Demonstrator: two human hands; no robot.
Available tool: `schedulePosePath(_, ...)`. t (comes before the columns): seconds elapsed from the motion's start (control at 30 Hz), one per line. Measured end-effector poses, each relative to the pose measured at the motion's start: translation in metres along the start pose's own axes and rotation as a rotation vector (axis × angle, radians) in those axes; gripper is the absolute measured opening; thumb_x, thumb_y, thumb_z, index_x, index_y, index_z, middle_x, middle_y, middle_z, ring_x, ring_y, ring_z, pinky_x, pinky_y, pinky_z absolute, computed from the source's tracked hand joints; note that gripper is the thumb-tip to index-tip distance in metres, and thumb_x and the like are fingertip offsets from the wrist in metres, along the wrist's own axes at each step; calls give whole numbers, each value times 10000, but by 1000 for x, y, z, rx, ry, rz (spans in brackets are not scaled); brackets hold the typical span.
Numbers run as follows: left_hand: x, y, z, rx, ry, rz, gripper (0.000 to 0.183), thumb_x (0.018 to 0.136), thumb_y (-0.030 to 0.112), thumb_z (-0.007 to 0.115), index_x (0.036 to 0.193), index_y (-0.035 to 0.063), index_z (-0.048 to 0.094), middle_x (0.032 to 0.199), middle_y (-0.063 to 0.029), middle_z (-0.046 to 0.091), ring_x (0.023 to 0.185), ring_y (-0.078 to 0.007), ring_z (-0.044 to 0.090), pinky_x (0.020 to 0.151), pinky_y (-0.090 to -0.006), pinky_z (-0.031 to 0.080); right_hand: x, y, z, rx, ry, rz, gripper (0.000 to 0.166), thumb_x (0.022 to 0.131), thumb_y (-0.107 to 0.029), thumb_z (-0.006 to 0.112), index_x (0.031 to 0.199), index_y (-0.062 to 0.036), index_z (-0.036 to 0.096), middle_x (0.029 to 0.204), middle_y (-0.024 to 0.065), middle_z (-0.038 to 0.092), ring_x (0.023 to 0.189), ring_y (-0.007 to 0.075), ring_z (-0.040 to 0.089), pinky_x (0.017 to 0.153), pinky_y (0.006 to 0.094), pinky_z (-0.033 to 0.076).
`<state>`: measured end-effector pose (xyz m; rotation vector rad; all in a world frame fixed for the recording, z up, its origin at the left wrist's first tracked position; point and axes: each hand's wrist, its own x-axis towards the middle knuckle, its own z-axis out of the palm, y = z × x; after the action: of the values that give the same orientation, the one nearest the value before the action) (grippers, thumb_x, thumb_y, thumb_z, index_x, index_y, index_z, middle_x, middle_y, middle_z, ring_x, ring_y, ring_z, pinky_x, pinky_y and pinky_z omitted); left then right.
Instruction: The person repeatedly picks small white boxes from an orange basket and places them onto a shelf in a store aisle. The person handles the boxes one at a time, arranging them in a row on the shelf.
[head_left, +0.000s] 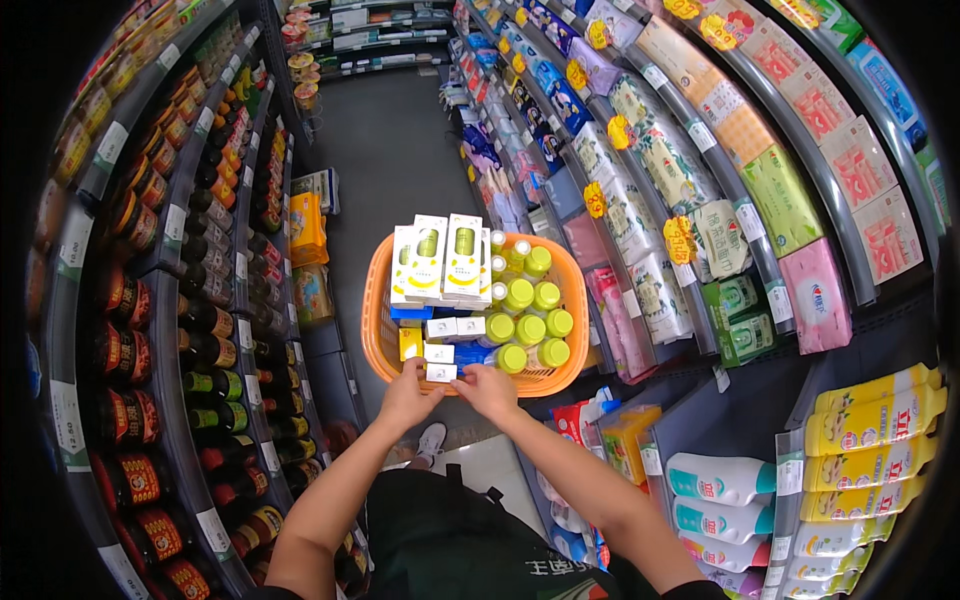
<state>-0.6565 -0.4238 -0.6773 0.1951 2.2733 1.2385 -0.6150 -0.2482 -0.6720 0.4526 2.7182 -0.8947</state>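
An orange plastic shopping basket (574, 315) stands in front of me, packed with goods. At its near edge a small white box (441, 373) sits between my left hand (405, 394) and my right hand (487, 391), with the fingers of both at its sides. Just beyond is another small white box (439, 354), beside a yellow box (410, 343). A blue package (472, 352) shows by my right fingertips. Taller white cartons with a bottle picture (463, 255) are stacked at the far left of the basket. Bottles with yellow-green caps (530, 328) fill its right side.
Shelves of jars and sauce bottles (214, 349) line the left. To the right are tissue packs (656, 289), with white bottles (720, 480) and yellow bottles (870, 424) lower down. Grey aisle floor (382, 150) runs ahead; an orange package (306, 229) sits low at left.
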Motion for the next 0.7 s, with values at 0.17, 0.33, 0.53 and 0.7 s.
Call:
schedulePosePath(0.17,-3,3,8,-69,38,2,568,725,182,716,1188,30,424,1077,-185,635,963,-357,624,813,-410,499,1,-4,2,64,-14,-8,439,750,-381,715,1088,-111,642,858,83,699,789,260,671,695,378,524)
schedulePosePath(0.33,-7,4,18,-127,125,51,503,698,83,684,1136,37,442,1052,-175,637,949,-364,622,806,-412,495,1,2,1,96,36,-100,427,730,-276,740,1105,-110,624,814,83,695,755,256,670,675,366,523)
schedulePosePath(0.53,-13,24,21,-86,212,180,447,695,8,664,1093,27,462,1007,-150,634,840,-302,642,746,-369,506,-6,7,-24,263,34,-231,319,745,-155,709,1041,-66,629,799,106,680,714,262,660,646,353,521)
schedulePosePath(0.7,-27,68,-12,-274,92,253,551,690,94,787,1160,34,505,1029,-75,601,665,-102,516,656,-218,459,-48,-16,-105,400,217,-440,297,759,-120,741,1009,-12,622,778,57,669,648,127,637,598,252,508)
